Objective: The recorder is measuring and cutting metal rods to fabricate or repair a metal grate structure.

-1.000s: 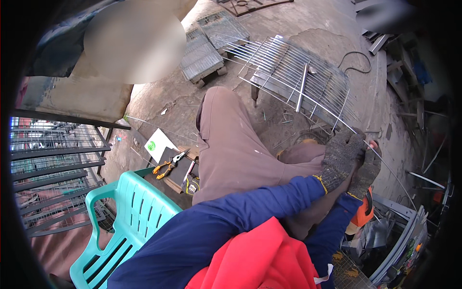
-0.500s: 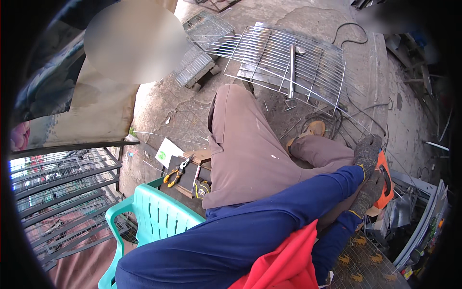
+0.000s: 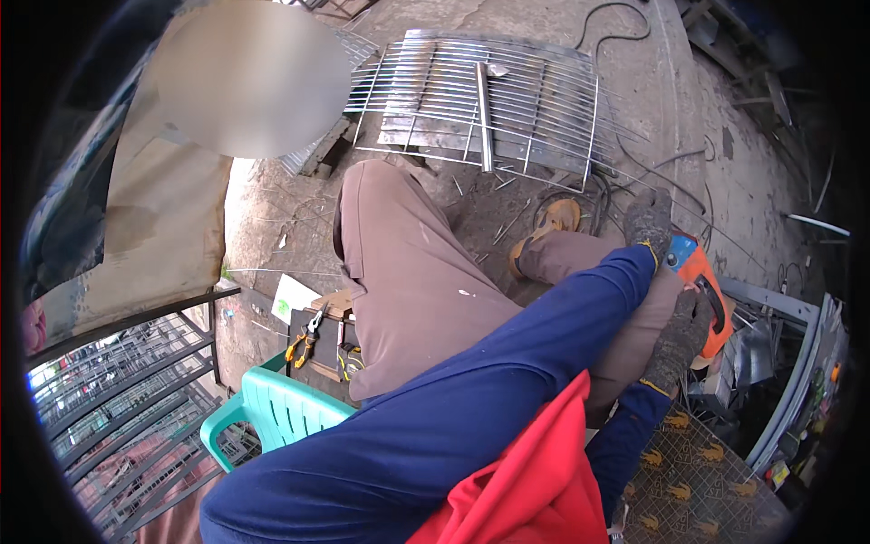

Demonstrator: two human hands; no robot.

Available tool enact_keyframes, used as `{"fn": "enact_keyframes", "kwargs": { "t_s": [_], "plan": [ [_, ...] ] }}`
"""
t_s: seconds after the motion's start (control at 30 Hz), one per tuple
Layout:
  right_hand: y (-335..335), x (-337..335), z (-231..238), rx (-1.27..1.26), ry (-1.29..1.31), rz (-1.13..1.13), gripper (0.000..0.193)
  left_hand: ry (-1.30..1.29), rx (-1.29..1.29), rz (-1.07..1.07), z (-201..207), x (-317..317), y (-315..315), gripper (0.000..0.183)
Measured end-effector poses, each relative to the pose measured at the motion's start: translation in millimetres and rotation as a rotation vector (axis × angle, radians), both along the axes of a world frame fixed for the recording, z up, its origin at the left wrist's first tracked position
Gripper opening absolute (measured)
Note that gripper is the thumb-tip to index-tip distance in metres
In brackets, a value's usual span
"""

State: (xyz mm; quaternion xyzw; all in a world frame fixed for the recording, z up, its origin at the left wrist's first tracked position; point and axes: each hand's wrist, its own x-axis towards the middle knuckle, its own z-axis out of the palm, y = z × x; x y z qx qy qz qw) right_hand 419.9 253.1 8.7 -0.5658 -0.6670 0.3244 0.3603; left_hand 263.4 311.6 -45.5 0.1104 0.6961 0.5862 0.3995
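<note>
In grey knitted work gloves, both my hands are at the right, beside my bent right knee. My left hand point(image 3: 647, 220) is closed, its fingers curled out of sight, close to the blue end of an orange and blue tool with a looped handle point(image 3: 717, 331). My right hand point(image 3: 678, 340) is closed against the near side of that tool, with its fingertips at the orange body. The tool's working end is hidden, so I cannot tell its exact kind.
A wire grille point(image 3: 544, 113) lies ahead over a metal sheet, with a metal bar point(image 3: 484, 118) on it. Pliers point(image 3: 309, 337) and a tape measure point(image 3: 350, 361) rest left of my leg by a green plastic chair point(image 3: 294, 410). Scrap metal point(image 3: 752, 349) and a patterned board point(image 3: 698, 471) are at the right.
The whole view has shifted, and the grille appears further left. My hands have drawn apart, left above right, and more of the tool, including its blue end, now shows.
</note>
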Motion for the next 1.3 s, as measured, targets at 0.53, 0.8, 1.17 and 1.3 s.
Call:
{"fn": "enact_keyframes", "kwargs": {
  "t_s": [0.53, 0.8, 1.17, 1.3],
  "plan": [
    [-5, -19, 14, -0.006, -0.046, 0.045, 0.03, 0.119, 0.084, 0.224, -23, -64, -43, 0.049],
    [2, -12, 12, 0.081, -0.233, 0.088, 0.037, -0.052, 0.129, 0.374, -16, -48, -37, 0.04],
    [16, 5, -3, 0.06, -0.253, 0.057, 0.037, 0.003, 0.097, 0.461, 0, -52, -35, 0.039],
    [5, -13, 19, -0.024, -0.152, 0.034, 0.034, 0.051, 0.12, 0.509, -3, -51, -25, 0.038]
  ]
}}
